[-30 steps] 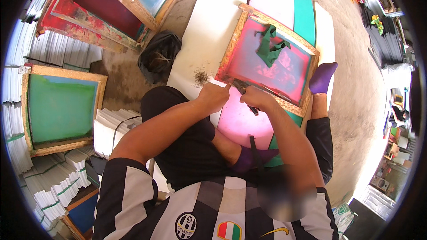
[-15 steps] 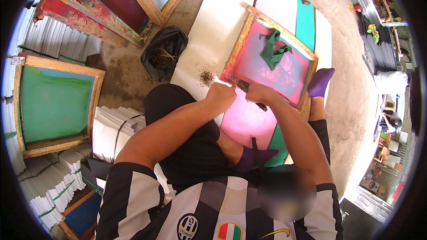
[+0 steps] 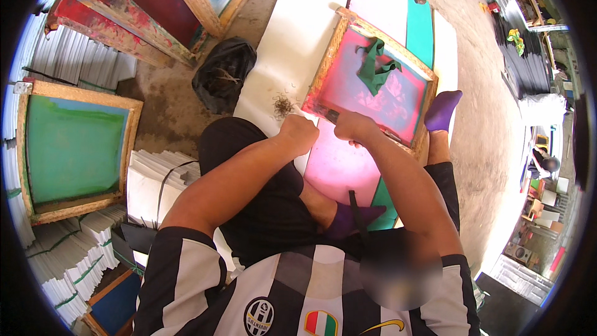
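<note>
While the wood-framed pink mesh screen [image 3: 373, 109] lies flat, likely for steadiness, my right hand [image 3: 356, 128] at its edge grips a dark tool [image 3: 329, 114]; left hand [image 3: 298, 134] closed, contents unclear.

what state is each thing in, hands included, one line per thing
Left hand: curled; whether it grips anything is hidden
Right hand: closed on the dark tool
Dark tool: held, mostly hidden
Pink-and-blue screen: wood-framed, partly under the green cloth
Green cloth: crumpled, unheld
Black bag: open, crinkled
Dark bits: loose, scattered
White stacks: bound with green straps
</note>
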The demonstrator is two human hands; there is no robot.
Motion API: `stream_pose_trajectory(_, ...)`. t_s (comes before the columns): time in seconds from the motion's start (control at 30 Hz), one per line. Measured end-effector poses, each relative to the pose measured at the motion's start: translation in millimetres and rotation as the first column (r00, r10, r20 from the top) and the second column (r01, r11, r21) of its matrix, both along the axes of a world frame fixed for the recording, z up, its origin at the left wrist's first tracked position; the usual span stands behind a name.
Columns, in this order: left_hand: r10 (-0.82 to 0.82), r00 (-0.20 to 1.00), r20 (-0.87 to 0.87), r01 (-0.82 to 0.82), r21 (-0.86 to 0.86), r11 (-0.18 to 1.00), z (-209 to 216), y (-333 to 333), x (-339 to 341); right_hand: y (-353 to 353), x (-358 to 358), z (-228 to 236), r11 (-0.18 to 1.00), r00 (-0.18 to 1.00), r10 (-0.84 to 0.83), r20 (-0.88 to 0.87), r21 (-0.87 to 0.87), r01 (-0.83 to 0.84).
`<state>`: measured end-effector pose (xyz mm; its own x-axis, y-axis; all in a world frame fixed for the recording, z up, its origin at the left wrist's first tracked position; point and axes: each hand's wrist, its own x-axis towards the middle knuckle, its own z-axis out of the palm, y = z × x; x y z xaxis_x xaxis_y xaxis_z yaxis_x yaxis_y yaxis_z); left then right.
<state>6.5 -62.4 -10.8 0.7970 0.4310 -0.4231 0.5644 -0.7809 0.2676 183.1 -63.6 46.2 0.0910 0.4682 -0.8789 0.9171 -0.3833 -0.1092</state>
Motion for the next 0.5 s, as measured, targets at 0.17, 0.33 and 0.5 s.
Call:
stream_pose_trajectory(0.17, 0.013, 1.0, -0.002, -0.013, 0.024, 1.0, -2.2, -0.5, 1.4, -33.4, -0.2, -10.6, 0.975, 0.989, -0.149, -0.007, 0.166, 0.148)
stream_pose_trajectory(0.33, 0.05, 0.999, -0.014, -0.05, 0.005, 0.999, -1.0, 4.2, -0.3, -71.9, 2.3, -75.5, 0.847, 0.941, -0.318, -0.115, 0.411, 0.337)
stream_pose_trajectory(0.5, 0.089, 0.995, -0.049, -0.09, -0.032, 0.995, -6.1, 8.4, -1.4, -90.6, 1.1, -100.2, 0.78, 0.855, -0.417, -0.308, 0.361, 0.511)
